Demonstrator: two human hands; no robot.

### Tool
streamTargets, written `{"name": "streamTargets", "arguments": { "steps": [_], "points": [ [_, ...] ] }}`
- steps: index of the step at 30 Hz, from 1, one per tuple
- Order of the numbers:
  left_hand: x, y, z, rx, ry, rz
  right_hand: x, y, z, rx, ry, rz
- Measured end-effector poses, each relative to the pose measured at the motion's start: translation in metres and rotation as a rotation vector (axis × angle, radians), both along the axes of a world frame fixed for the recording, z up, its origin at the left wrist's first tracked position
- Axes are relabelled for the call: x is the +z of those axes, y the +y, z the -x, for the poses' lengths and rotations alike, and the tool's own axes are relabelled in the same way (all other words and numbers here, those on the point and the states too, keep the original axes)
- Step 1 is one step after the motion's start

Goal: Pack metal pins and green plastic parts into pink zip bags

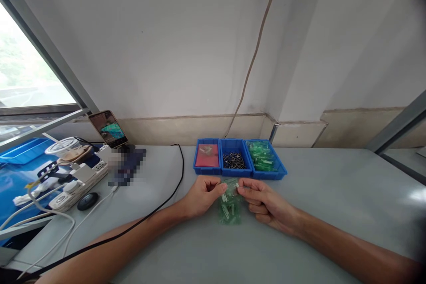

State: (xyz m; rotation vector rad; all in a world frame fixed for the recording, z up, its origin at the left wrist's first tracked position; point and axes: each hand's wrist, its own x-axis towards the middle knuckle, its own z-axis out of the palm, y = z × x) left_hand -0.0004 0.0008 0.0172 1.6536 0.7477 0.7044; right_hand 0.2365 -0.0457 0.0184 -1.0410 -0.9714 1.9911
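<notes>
My left hand (203, 195) and my right hand (262, 202) meet at the table's middle, each pinching the top of a small clear plastic bag (229, 206) filled with green and white parts. The bag hangs down between them onto the grey table (319, 213). Just beyond the hands stand three blue bins in a row: the left bin (207, 156) holds a red pad, the middle bin (233, 159) holds small dark metal pieces, the right bin (264, 157) holds green parts.
A black cable (173, 191) runs across the table's left side past my left forearm. At the far left lie a white power strip (80, 182) with plugs, a propped phone (108, 128), a black round object (88, 200) and a blue tray (23, 151) by the window.
</notes>
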Motion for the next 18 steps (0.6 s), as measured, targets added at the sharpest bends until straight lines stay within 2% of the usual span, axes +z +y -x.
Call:
{"name": "streamTargets", "arguments": {
  "steps": [11,18],
  "points": [
    [-0.0045,0.0,-0.0015,0.133,-0.029,-0.045,0.0004,0.0002,0.0042,-0.083,0.033,-0.026],
    [-0.0054,0.0015,-0.0008,0.112,-0.066,-0.023,0.0,-0.0017,0.007,-0.095,-0.005,-0.106]
  ]
}}
